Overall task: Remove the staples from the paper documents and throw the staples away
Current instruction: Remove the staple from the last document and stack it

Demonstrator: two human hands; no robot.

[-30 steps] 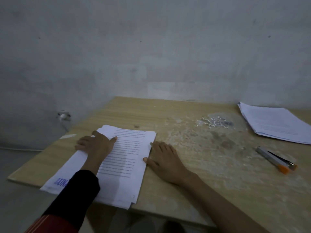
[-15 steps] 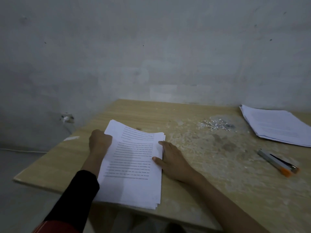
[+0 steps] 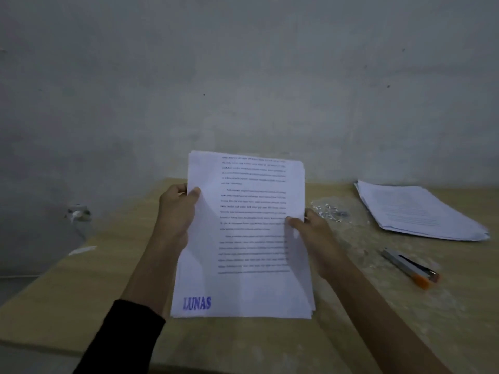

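Held upright, clear of the table, above its middle: paper stack stamped LUNAS. Left grip clasped round the left margin, right grip pinching the right margin. Loose staples heaped toward the far edge; second paper pile at the far right corner; orange-tipped tool by the right edge.
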